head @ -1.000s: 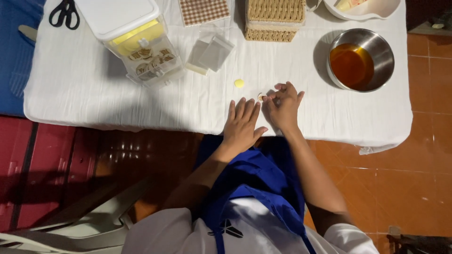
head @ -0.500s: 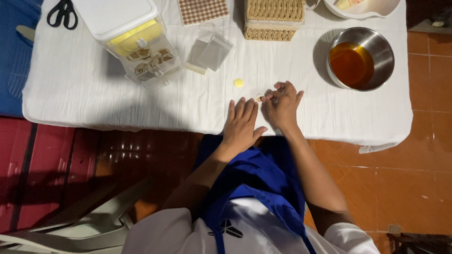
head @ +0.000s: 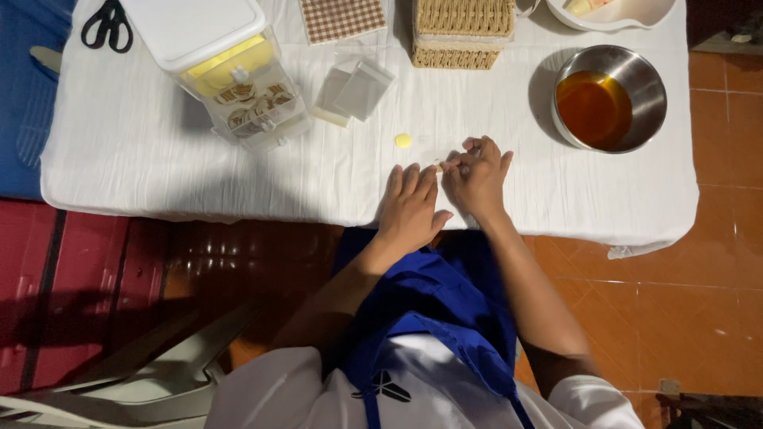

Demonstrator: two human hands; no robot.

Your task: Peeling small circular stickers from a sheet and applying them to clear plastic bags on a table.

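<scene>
A small pale object (head: 439, 168), too small to identify, sits at the centre of the frame on the white cloth-covered bench (head: 159, 159), between the two hands. The right hand (head: 479, 176) is curled over it, with the fingers (head: 457, 163) pinched together on the object at their tips. The left hand (head: 409, 208) lies flat just beside it, palm down, fingers released and extended on the cloth, grasping nothing. The two hands touch or nearly touch at the fingertips.

A small round yellow disc (head: 404, 141) lies on the cloth just above and left of the hands, apart from them. Further up, left of centre, several clear plastic sleeves (head: 355, 89) lie in a loose pile. In the upper left stands a clear plastic container with a white lid (head: 222, 67), holding yellow contents and round brown patterned pieces. Black-handled scissors (head: 106, 24) lie at the far upper left corner.

At the top edge, centre, lie a brown-and-white checked square (head: 342, 17) and a woven wicker basket (head: 463, 32). In the upper right stands a round steel bowl of amber liquid (head: 608, 99), well apart from the hands. A white dish (head: 628, 12) is cut off by the top right edge.

The person wears a blue apron (head: 429, 294) over a white shirt. Orange floor tiles (head: 699, 262) show at the right of the frame.
</scene>
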